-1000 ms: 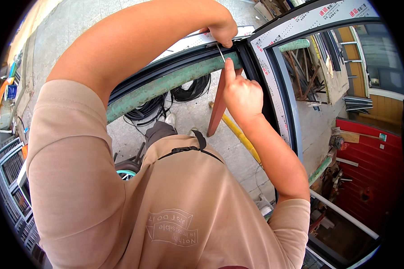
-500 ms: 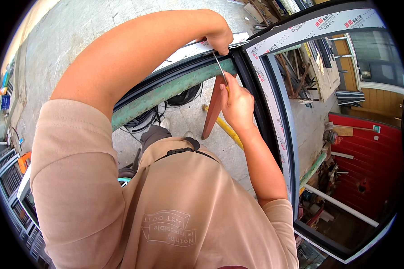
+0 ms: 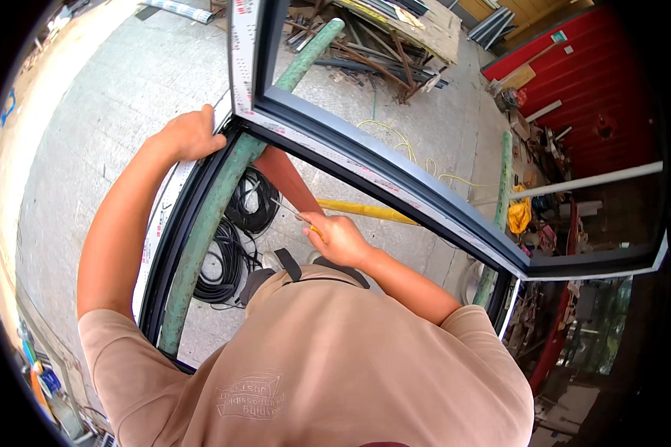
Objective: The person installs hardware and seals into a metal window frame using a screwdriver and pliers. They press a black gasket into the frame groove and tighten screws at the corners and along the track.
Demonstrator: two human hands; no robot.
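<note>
A dark window frame (image 3: pixel 173 237) with white protective film lies before me. From its far corner a sash (image 3: pixel 395 182), covered in printed film, stands swung up and to the right. My left hand (image 3: pixel 190 135) is closed at the frame's far left edge, beside that corner, with the thumb on the inner side. Whether it also pinches something small I cannot tell. My right hand (image 3: pixel 337 240) grips a screwdriver by its yellow handle (image 3: pixel 317 233) inside the frame's opening. Its thin metal shaft (image 3: pixel 285 205) points up and left, apart from the frame.
Green painted bars (image 3: pixel 215 246) run under the frame, with a red-brown leg (image 3: pixel 291 182) and a yellow bar (image 3: pixel 373 211) below. Coiled black cables (image 3: pixel 220 264) lie on the floor. Scrap metal (image 3: pixel 395 63) is heaped at the back, near a red corrugated panel (image 3: pixel 604 82).
My right hand has drawn the screwdriver away from the frame's corner, back toward my body. My left hand stays near the corner. The view has turned to the right.
</note>
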